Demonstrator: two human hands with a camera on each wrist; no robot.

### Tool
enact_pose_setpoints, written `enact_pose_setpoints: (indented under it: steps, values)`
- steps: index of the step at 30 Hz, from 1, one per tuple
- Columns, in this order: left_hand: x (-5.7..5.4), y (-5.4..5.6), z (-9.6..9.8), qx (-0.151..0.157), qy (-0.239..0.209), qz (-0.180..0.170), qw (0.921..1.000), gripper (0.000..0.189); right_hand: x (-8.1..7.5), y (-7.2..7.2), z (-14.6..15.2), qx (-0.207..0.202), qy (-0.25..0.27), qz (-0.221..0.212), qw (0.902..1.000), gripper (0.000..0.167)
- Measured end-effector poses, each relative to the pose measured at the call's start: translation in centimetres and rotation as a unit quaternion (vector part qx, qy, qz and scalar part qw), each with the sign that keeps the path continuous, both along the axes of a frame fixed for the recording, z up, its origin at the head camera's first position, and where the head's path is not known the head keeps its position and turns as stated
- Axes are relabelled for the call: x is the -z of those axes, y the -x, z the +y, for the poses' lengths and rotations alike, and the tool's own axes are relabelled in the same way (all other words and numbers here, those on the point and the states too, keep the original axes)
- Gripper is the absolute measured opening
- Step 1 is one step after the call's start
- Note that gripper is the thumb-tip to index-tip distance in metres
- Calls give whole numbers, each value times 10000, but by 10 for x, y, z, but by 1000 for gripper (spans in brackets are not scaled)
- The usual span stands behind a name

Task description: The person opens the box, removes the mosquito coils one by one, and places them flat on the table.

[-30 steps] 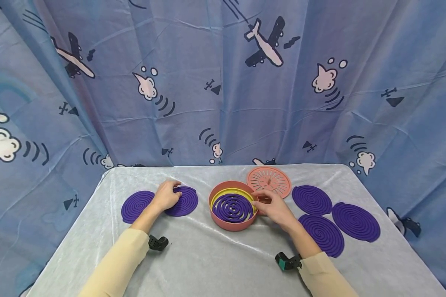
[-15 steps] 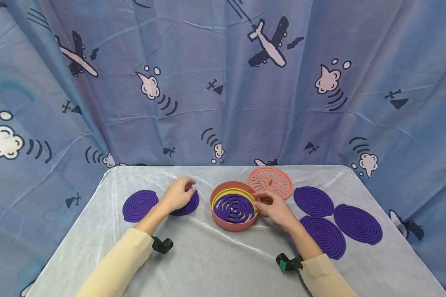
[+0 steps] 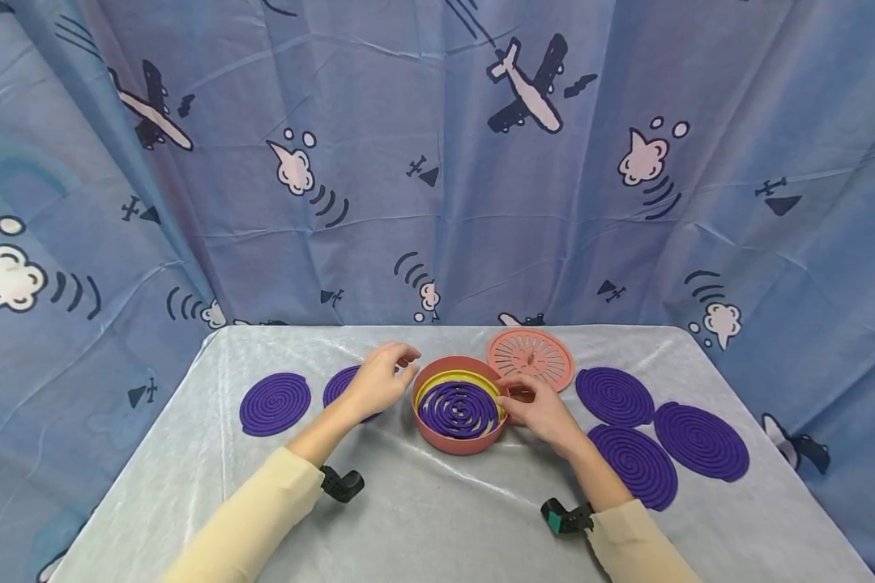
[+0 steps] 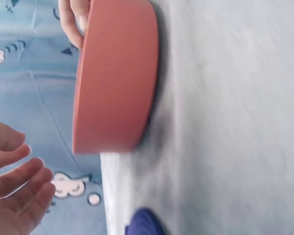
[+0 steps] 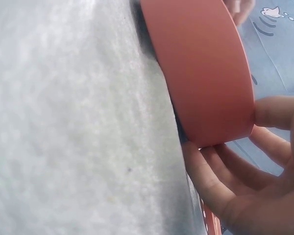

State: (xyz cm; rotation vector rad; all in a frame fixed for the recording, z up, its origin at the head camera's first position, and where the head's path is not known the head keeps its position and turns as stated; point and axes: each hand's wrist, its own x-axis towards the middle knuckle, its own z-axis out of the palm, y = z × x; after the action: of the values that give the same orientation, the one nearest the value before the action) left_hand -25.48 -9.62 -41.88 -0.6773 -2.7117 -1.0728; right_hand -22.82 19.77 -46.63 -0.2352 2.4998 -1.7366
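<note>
A round salmon-coloured box (image 3: 455, 446) stands on the table, a yellow ring-shaped layer (image 3: 432, 377) inside it. On top within the box lies a purple spiral coil (image 3: 458, 410). My right hand (image 3: 543, 411) holds the box by its right side; in the right wrist view the thumb meets the rim and the fingers (image 5: 208, 178) reach the wall. Just left of the box hovers my left hand (image 3: 382, 380), fingers loosely bent around nothing. In the left wrist view a gap separates its fingers (image 4: 36, 196) from the box wall (image 4: 115, 78).
Behind the box lies a slotted salmon lid (image 3: 547, 354) with a small knob. Purple spiral discs lie to the left, one apart (image 3: 275, 403) and one partly behind the left forearm (image 3: 338, 385). Three more purple discs (image 3: 615, 396) lie at right. A patterned curtain (image 3: 364, 162) hangs behind the table.
My left hand has moved right, from over the nearer left purple disc to beside the box, leaving that disc on the table. My right hand has stayed at the box.
</note>
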Motion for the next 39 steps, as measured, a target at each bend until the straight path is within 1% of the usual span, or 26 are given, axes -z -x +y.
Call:
enact_pose_setpoints:
  steps: [6, 8, 12, 16, 21, 27, 30, 32, 34, 37, 39]
  values:
    - [-6, 2, 25, 386, -220, 87, 9990, 21, 0, 0, 0, 77, -19, -52, 10000, 34]
    - [-8, 3, 34, 518, -221, 25, 9984, 21, 0, 0, 0, 60, -36, -31, 10000, 34]
    - [-9, 5, 50, 713, -31, -224, 9972, 21, 0, 1, 0, 50, 4, -45, 10000, 34]
    - [-5, 10, 63, 855, 210, -499, 9949, 24, 1, 1, -1, 15, 68, -55, 10000, 36]
    - [3, 18, 73, 887, 385, -751, 9925, 24, 1, 1, -1, -34, 147, -68, 9999, 36]
    - [14, 29, 76, 857, 771, -821, 9899, 23, -1, 1, -2, -2, 94, -80, 9999, 35]
    - [17, 31, 76, 854, 1035, -948, 9864, 23, -1, 1, -1, 32, -12, -68, 10000, 35]
    - [19, 31, 76, 872, 1291, -969, 9830, 25, 0, 1, -1, 75, -70, -63, 9999, 34]
    - [20, 31, 77, 887, 1576, -927, 9791, 29, 0, 1, -1, 86, -61, -75, 9999, 34]
    - [21, 31, 78, 916, 1982, -745, 9730, 33, 0, 0, 0, 71, -15, -96, 9999, 35]
    - [22, 32, 78, 932, 2147, -658, 9700, 35, 0, 0, 0, 56, 31, -124, 9999, 35]
